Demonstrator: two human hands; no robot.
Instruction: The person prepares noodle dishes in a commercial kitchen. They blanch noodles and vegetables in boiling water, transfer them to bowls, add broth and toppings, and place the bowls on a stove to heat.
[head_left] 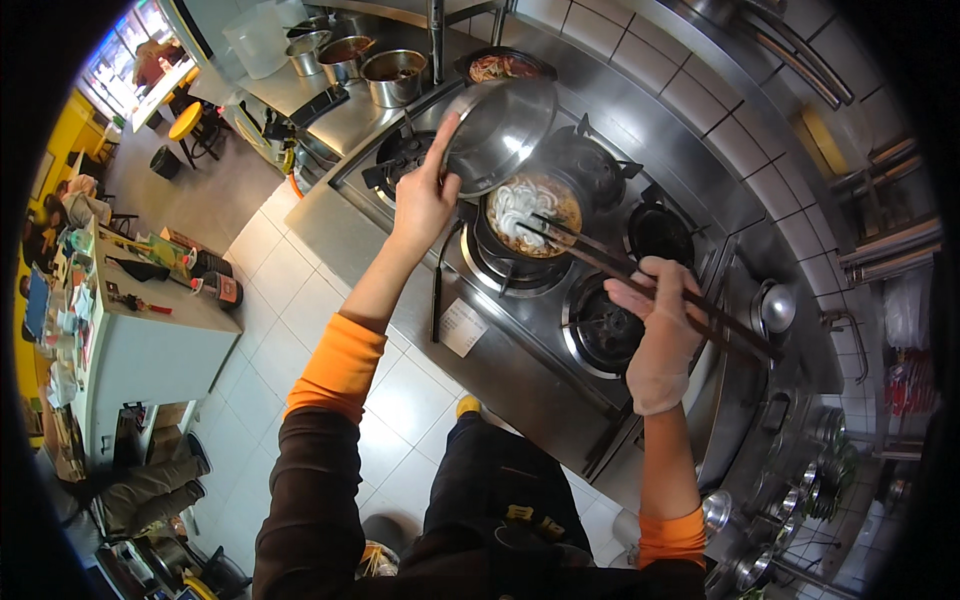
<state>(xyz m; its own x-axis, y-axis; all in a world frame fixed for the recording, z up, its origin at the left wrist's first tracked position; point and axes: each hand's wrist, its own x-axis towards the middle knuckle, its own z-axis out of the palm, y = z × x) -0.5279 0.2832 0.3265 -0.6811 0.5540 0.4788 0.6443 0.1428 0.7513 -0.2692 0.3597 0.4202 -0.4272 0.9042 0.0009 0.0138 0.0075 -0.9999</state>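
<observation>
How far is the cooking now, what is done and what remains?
Done: the lid is off, lifted by the left hand. In hand: the right hand dips chopsticks into the noodles in the pot. Left: noodles not yet taken out.

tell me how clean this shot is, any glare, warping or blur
Head view: strong fisheye warping, the stove edge and wall tiles bend toward a black rim; glare streaks on the steel lid in the left hand; window top left blown out; right hand with chopsticks fairly sharp.

silver lid [502, 128], white noodles [520, 205], orange sleeves [340, 362]
</observation>
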